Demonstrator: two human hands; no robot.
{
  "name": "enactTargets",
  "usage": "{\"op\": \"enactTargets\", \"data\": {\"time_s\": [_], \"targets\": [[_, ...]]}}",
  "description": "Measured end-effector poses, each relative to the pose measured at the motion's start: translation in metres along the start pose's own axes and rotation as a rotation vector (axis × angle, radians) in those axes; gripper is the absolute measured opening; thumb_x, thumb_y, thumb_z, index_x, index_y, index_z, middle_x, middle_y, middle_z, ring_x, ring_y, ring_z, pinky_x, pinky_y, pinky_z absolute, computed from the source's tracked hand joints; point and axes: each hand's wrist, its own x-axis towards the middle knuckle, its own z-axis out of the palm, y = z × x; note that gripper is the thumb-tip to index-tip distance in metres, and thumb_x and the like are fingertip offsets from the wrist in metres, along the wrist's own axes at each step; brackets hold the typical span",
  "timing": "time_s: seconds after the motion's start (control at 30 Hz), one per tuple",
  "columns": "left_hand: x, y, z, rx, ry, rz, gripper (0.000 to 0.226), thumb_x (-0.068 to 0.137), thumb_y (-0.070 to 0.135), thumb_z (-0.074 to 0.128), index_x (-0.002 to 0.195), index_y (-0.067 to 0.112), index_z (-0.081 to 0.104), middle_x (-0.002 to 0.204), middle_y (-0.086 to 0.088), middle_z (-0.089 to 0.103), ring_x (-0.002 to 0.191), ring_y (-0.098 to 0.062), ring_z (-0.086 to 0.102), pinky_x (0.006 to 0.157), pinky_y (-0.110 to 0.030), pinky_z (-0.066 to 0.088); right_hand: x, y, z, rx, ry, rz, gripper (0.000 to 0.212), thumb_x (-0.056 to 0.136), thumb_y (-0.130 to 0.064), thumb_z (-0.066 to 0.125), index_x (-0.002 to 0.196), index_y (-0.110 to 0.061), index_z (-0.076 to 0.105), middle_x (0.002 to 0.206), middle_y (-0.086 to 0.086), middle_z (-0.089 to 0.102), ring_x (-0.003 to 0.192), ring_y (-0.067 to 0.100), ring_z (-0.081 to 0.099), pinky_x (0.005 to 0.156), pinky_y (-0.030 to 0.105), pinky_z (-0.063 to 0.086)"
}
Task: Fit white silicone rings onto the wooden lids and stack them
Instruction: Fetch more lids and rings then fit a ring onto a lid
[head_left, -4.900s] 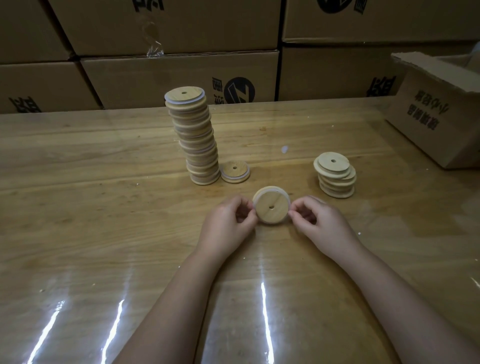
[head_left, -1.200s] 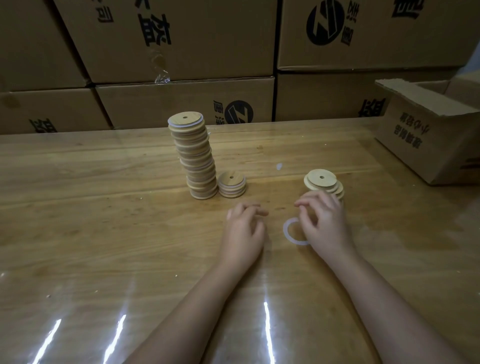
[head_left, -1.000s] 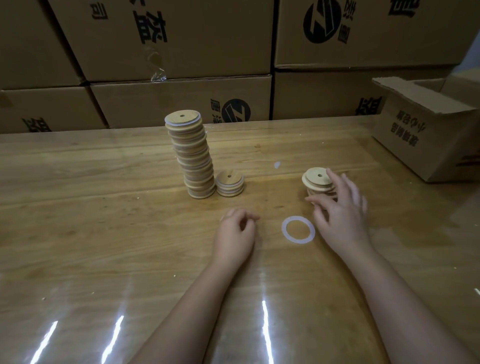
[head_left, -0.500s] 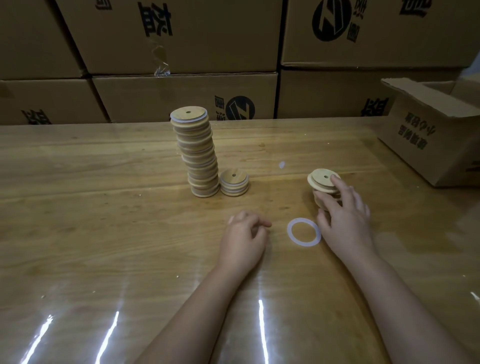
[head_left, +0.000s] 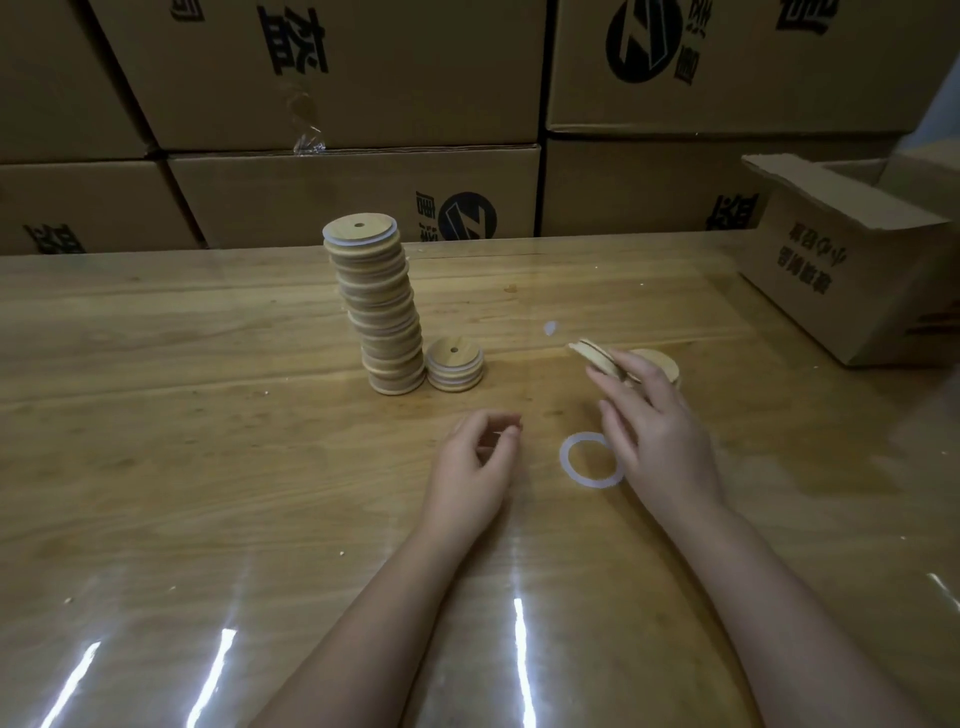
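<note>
White ring (head_left: 591, 460) lies flat; one wooden lid (head_left: 592, 355) tilts (lifted).

Two bare forearms reach up from the bottom of the frame. Left hand (head_left: 475, 465) at centre, fingers loosely curled. Right hand (head_left: 657, 434), centre right, pinches something in its fingertips.

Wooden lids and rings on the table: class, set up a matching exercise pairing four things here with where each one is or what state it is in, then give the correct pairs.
Things:
1. tall stack
2. short stack
3. white ring
4. tilted lid

States:
A. pinched in the right hand
B. lying flat, loose, between the hands
C. many lids high, leaning
D. few lids, beside the taller pile

Pairs: 1-C, 2-D, 3-B, 4-A
</note>
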Motion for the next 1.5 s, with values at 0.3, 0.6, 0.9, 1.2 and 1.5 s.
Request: {"op": "enactTargets", "data": {"time_s": [0.3,0.6,0.9,1.2,1.5], "targets": [[0.007,0.007,-0.008,-0.482,-0.027,-0.155,0.042,0.083,0.037,0.050,0.113,0.011,0.060,0.082,-0.002,0.070,0.059,-0.008,0.063,0.049,-0.016,0.043,-0.002,-0.029,-0.004,0.100,-0.213,-0.314,0.024,0.083,-0.004,0.060,0.104,-0.011,0.069,0.132,-0.003,0.056,0.106,0.028,0.060,0.086,0.037,0.051],[0.009,-0.002,-0.013,-0.633,0.002,-0.119,0.026,0.085,-0.002,0.059,0.107,0.013,0.060,0.087,0.006,0.072,0.078,-0.002,0.063,0.064,-0.018,0.049,-0.002,-0.027,0.000,0.254,-0.127,-0.164,0.011,0.079,-0.002,0.062,0.084,-0.007,0.070,0.098,0.000,0.069,0.100,0.023,0.060,0.091,0.028,0.045],[0.007,-0.006,-0.011,-0.558,-0.030,-0.031,0.033,0.081,-0.014,0.059,0.094,0.016,0.063,0.086,0.007,0.070,0.084,-0.006,0.063,0.076,-0.021,0.050,-0.004,0.008,0.002,0.074,-0.451,0.377,0.039,0.087,-0.024,0.058,0.126,-0.020,0.054,0.108,-0.009,0.054,0.108,0.014,0.045,0.093,0.031,0.041],[0.007,-0.004,-0.010,-0.573,-0.022,-0.026,0.032,0.081,-0.013,0.060,0.095,0.016,0.062,0.086,0.008,0.071,0.086,-0.005,0.064,0.074,-0.019,0.051,-0.004,0.006,0.005,0.064,-0.535,0.358,0.011,0.089,-0.023,0.059,0.099,-0.023,0.066,0.089,-0.010,0.049,0.095,0.010,0.045,0.073,0.020,0.031],[0.007,-0.006,-0.006,-0.438,0.052,-0.061,0.032,0.087,-0.003,0.059,0.108,0.021,0.054,0.096,-0.004,0.063,0.076,-0.005,0.063,0.060,-0.023,0.053,-0.001,-0.006,-0.002,0.487,-0.417,0.310,0.022,0.088,-0.012,0.062,0.080,-0.033,0.062,0.082,-0.014,0.060,0.076,0.005,0.053,0.068,0.013,0.039]]}}
